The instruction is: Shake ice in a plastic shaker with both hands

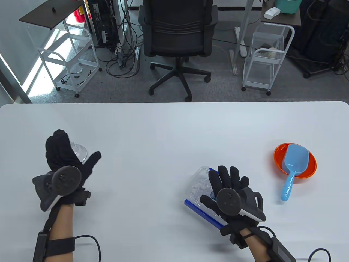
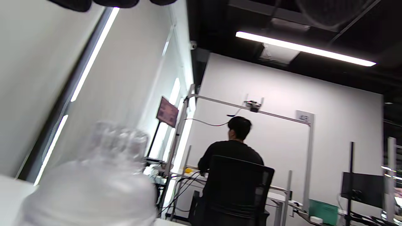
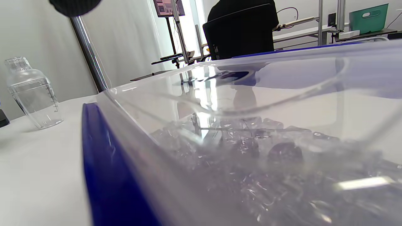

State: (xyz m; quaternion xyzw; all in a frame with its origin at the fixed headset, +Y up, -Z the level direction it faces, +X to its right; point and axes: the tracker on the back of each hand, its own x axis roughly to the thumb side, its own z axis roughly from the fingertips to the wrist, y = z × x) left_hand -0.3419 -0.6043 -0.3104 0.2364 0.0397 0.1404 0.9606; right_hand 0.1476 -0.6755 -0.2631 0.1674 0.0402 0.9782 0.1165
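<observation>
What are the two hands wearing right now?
Both the left hand and right hand wear black gloves. Each carries a dark, round-faced tracker with a pale underside on its back. Black forearm straps hold small boxes with black cables.

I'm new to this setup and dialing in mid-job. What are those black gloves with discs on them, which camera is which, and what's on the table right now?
No robot here: these are a person's two hands in black sensor gloves, each with a round tracker strapped to its back. The big picture looks down at the white table; the other two come from cameras on each wrist, aimed low across the room.

The left hand is at the clear plastic shaker, which stands upright with its lid on; whether the fingers grip it is hidden. The right hand lies with straight fingers over a clear container with blue edges, holding ice. To the right sits an orange bowl with a blue scoop resting in it.
</observation>
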